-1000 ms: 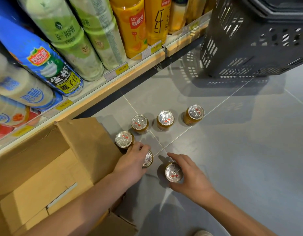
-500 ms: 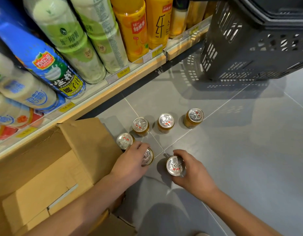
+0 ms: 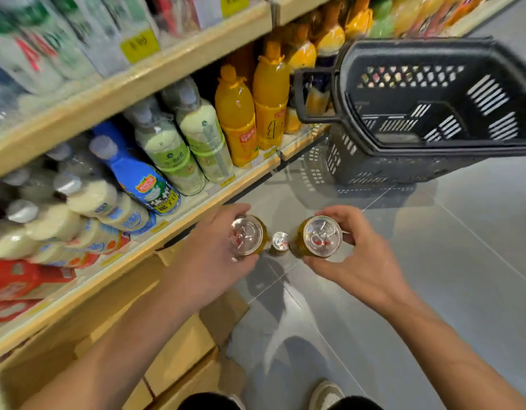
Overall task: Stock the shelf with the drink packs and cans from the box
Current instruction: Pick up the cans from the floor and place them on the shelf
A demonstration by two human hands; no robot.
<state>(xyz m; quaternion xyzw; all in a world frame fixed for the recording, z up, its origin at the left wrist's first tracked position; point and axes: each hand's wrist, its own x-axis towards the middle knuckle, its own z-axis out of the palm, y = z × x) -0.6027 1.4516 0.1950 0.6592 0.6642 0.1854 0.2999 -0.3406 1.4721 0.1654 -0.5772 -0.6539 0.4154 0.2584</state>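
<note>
The left hand (image 3: 208,255) has its grip clamped round a gold-sided drink can with a silver pull-tab lid (image 3: 247,234), fingers and thumb curled about its rim. The can is upright, lid facing up. The right hand (image 3: 362,261) is clamped the same way on a second gold can with a silver lid (image 3: 322,236), which tilts slightly.

Both cans are held up off the grey tiled floor (image 3: 433,261). Between them, lower down, a third, smaller-looking gold can (image 3: 280,241) stands on the floor. The left-hand can is just left of that floor can and the right-hand one just right of it.

Left of and nearer than the floor can lies an open brown cardboard box (image 3: 178,353), partly under the left forearm. Beyond and left of the floor can runs a pale wooden shelf (image 3: 131,87), with orange juice bottles (image 3: 236,119), pale green bottles (image 3: 202,134) and a blue-labelled bottle (image 3: 137,173) on its lower level. Beyond and right of the floor can sit stacked black plastic shopping baskets (image 3: 433,113). Nearer than the floor can, a grey shoe (image 3: 326,393) shows at the bottom edge.
</note>
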